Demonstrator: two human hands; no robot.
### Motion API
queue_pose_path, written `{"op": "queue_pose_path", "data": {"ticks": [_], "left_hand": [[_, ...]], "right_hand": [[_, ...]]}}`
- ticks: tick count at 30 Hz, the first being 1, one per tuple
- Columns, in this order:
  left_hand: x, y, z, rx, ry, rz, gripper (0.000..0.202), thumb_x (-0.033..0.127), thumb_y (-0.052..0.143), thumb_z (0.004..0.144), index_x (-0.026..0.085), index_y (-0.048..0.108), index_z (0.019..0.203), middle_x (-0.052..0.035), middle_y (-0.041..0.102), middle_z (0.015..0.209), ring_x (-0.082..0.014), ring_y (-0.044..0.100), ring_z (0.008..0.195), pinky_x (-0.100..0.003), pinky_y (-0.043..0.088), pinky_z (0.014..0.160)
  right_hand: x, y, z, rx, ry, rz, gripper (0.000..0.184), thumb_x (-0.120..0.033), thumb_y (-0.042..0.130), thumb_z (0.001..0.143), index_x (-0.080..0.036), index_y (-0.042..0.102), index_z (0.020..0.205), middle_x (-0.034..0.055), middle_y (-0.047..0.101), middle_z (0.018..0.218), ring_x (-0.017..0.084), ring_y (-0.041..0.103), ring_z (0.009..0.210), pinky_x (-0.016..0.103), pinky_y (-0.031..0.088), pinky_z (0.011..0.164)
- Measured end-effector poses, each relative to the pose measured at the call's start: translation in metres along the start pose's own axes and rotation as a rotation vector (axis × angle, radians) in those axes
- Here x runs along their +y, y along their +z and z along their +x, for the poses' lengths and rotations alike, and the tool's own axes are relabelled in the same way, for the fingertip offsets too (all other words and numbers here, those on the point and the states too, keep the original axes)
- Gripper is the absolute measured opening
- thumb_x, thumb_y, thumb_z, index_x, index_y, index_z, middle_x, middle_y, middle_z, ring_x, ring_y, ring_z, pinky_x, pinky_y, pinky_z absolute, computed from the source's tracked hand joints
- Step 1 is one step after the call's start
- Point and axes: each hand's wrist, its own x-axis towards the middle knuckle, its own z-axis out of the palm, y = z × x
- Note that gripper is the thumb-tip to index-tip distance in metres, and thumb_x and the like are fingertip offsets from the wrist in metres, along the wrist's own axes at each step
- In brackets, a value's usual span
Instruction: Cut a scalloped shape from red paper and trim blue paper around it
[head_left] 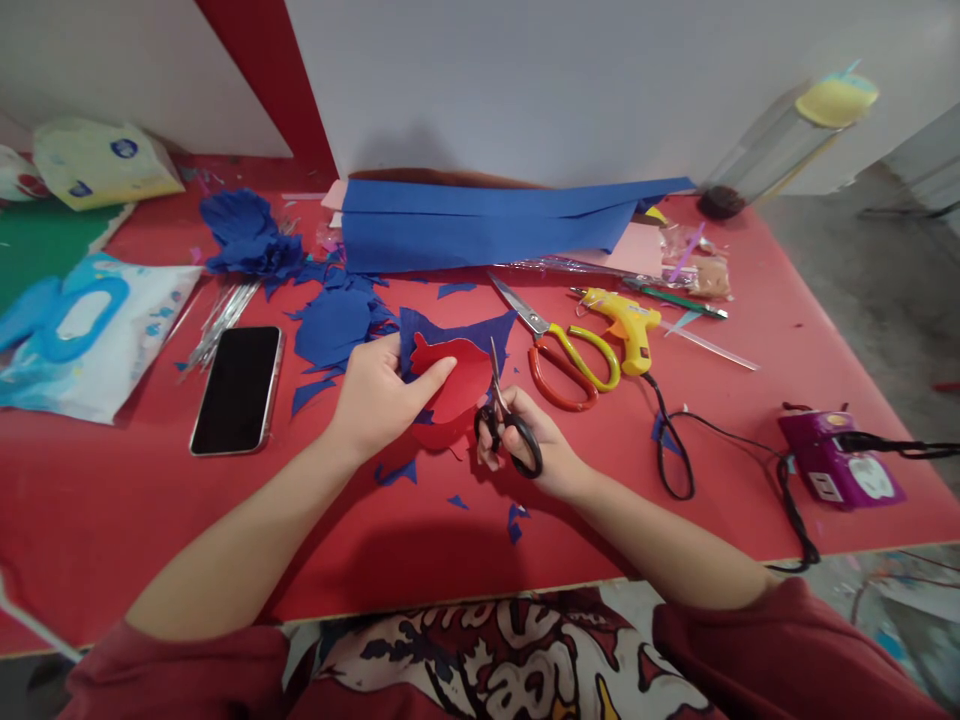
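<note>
My left hand (379, 395) pinches a red paper shape (452, 385) laid on a piece of blue paper (457, 335), thumb on top. My right hand (536, 450) grips small black-handled scissors (504, 415), whose blades point up along the right edge of the red shape. Both hands hover over the middle of the red table (112, 500). Blue paper scraps (457, 502) lie below the hands.
A black phone (238, 388) lies left of my hands. Orange-and-yellow scissors (570, 355), a yellow glue gun (626, 325) with its black cord (675, 450), and a purple power strip (836, 465) sit to the right. Folded blue sheets (480, 225) and cut blue petals (247, 235) lie behind.
</note>
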Motion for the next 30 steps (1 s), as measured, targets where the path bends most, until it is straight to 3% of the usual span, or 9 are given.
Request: {"op": "queue_pose_path", "data": {"ticks": [18, 30], "left_hand": [[-0.0066, 0.0009, 0.0003, -0.039, -0.020, -0.055, 0.021, 0.035, 0.065, 0.067, 0.017, 0.059, 0.059, 0.0005, 0.058, 0.056, -0.0134, 0.052, 0.054, -0.025, 0.043, 0.051], [-0.0072, 0.0020, 0.0016, -0.103, -0.088, -0.203, 0.015, 0.028, 0.066, 0.066, 0.014, 0.062, 0.066, -0.0006, 0.066, 0.066, -0.0135, 0.058, 0.058, -0.024, 0.048, 0.053]], "right_hand": [[-0.0010, 0.0009, 0.0004, 0.053, 0.031, -0.012, 0.040, -0.052, 0.062, 0.074, -0.022, 0.035, 0.079, -0.0083, 0.048, 0.062, 0.006, 0.050, 0.046, 0.021, 0.041, 0.045], [-0.0004, -0.0001, 0.0014, 0.056, 0.026, -0.021, 0.039, -0.052, 0.062, 0.074, -0.022, 0.036, 0.079, -0.0075, 0.048, 0.063, 0.007, 0.051, 0.049, 0.021, 0.042, 0.047]]}}
